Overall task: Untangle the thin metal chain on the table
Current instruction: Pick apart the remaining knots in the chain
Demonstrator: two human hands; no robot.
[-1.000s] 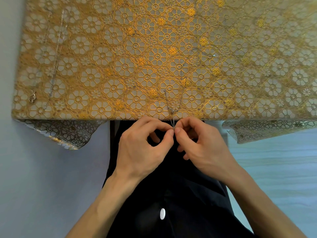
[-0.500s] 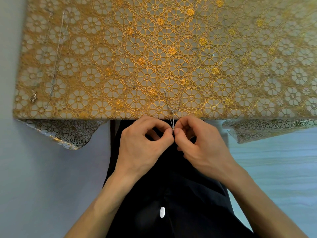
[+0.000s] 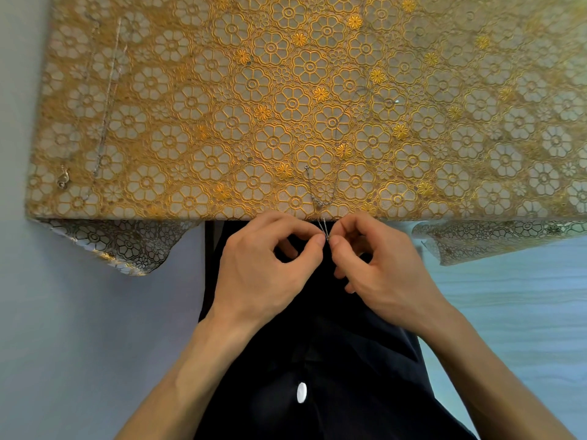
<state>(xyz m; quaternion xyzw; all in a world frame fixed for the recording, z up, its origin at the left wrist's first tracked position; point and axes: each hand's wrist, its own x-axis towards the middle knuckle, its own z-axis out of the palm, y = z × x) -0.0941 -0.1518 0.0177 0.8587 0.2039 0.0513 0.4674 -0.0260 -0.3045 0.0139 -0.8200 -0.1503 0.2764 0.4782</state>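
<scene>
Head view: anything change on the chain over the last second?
Nothing visibly moved. The left hand and right hand still pinch the thin chain at the near edge of the floral tablecloth; its loose end lies where it was. The second chain at far left is unchanged.

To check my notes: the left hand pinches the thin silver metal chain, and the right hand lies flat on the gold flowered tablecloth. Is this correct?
Not quite. In the head view the right hand does not lie flat on the gold flowered tablecloth; it too pinches the thin silver metal chain with curled fingers, facing the left hand.
</scene>
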